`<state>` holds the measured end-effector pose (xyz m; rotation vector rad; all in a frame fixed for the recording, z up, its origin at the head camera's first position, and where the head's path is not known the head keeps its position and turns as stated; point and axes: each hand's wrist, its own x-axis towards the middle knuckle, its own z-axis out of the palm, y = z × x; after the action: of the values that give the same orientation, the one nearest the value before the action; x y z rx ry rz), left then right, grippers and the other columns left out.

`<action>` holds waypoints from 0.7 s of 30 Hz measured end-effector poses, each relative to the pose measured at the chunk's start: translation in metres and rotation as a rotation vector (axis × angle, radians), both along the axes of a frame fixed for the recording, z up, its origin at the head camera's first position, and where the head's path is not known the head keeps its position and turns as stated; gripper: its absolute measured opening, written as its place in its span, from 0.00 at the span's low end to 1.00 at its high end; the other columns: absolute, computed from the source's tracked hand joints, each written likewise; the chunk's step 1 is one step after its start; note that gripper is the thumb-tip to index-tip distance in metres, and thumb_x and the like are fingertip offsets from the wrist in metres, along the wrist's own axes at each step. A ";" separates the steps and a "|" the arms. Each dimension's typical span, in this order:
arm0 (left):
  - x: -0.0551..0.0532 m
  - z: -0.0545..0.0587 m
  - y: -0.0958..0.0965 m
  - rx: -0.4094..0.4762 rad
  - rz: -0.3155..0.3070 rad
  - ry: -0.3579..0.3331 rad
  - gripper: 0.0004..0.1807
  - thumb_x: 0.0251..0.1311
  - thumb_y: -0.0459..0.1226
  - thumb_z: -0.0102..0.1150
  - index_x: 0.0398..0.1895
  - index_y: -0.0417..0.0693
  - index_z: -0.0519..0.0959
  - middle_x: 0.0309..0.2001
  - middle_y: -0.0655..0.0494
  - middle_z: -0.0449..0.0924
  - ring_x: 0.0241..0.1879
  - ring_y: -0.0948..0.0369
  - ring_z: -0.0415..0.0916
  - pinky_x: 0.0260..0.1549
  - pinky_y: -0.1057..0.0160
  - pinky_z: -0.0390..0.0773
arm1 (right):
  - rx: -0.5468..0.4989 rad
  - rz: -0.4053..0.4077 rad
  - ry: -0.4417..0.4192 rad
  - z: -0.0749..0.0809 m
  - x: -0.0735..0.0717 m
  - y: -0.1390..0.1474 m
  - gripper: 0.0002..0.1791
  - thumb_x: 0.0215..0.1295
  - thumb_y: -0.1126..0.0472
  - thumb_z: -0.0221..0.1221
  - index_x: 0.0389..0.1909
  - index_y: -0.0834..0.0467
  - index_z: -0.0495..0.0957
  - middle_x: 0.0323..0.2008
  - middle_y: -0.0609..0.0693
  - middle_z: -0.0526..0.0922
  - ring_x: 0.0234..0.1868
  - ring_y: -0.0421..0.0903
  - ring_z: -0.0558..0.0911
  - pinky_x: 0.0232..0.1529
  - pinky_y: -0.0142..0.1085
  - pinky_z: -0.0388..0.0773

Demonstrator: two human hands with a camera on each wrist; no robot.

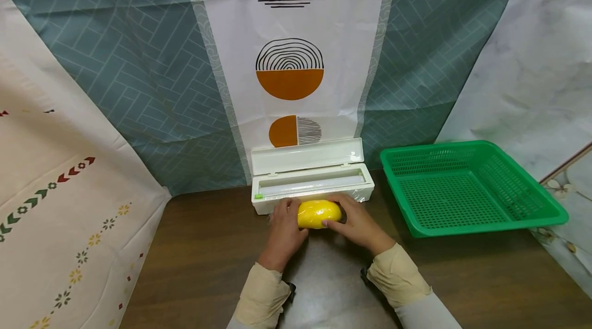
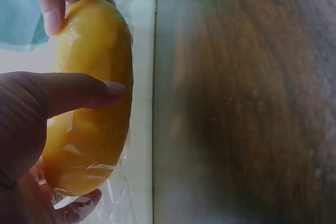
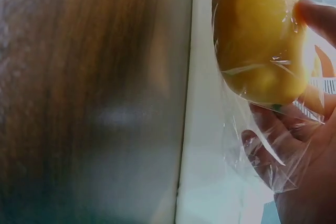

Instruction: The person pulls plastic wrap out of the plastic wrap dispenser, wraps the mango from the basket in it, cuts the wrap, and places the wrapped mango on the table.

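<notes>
A smooth, oblong yellow mango (image 1: 319,214) is covered in clear cling film, held just in front of the white cling film dispenser (image 1: 312,196). My left hand (image 1: 285,229) grips its left end; in the left wrist view the thumb (image 2: 84,92) lies across the mango (image 2: 94,145). At the other end my right hand (image 1: 358,222) holds it between thumb and fingers. Loose film (image 3: 268,153) hangs off this end over the right fingers in the right wrist view. The dispenser's lid (image 1: 307,157) stands raised, with the film roll (image 1: 314,184) inside.
To the right, a green plastic basket (image 1: 538,216) stands on the brown wooden table (image 1: 203,267). A small green slider (image 1: 259,196) sits at the dispenser's left front edge. Patterned cloths (image 1: 148,77) hang behind and at both sides.
</notes>
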<state>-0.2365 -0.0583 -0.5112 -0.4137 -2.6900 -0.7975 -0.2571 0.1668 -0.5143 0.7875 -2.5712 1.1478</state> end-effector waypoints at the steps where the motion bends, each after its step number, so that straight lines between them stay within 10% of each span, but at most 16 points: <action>1: 0.000 0.000 -0.001 0.001 -0.007 0.005 0.36 0.45 0.34 0.83 0.59 0.41 0.77 0.56 0.42 0.73 0.53 0.44 0.72 0.50 0.43 0.71 | 0.007 -0.007 0.006 0.000 0.000 0.000 0.31 0.62 0.53 0.73 0.62 0.61 0.77 0.60 0.55 0.78 0.59 0.53 0.78 0.62 0.54 0.75; 21: -0.002 0.007 -0.010 0.013 -0.101 -0.016 0.34 0.50 0.40 0.81 0.61 0.40 0.79 0.53 0.45 0.75 0.50 0.48 0.73 0.51 0.48 0.73 | 0.207 -0.051 0.187 0.012 0.010 -0.014 0.46 0.52 0.54 0.80 0.71 0.59 0.72 0.66 0.58 0.73 0.66 0.61 0.71 0.68 0.61 0.64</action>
<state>-0.2390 -0.0688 -0.5040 -0.5461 -2.6950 -0.8492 -0.2470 0.1529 -0.5021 0.8244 -2.5615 0.7627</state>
